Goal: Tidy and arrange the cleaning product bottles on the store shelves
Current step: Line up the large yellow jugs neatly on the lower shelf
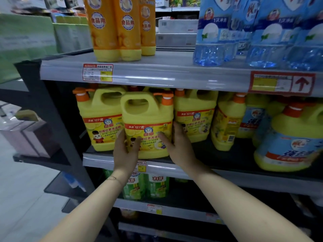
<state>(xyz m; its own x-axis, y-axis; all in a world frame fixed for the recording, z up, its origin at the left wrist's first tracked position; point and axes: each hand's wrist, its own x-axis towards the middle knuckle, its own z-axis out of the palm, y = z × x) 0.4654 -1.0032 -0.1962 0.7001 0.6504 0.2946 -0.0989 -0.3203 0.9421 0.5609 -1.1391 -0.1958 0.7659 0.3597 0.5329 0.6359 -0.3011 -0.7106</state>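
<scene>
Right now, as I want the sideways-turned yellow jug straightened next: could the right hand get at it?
Probably yes. The right hand holds the front yellow jug, but bare shelf lies between it and the sideways-turned jug, with nothing standing in the way.

Three tall orange plastic bottles (104, 32) up top; three lemon-labelled yellow plastic jugs (148, 116) facing out; two green bottles (158, 186) below.

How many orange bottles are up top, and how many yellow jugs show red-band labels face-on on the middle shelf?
Tall orange plastic bottles: 3
Yellow plastic handled jugs, red-band label face-on: 3
Total: 6
</scene>
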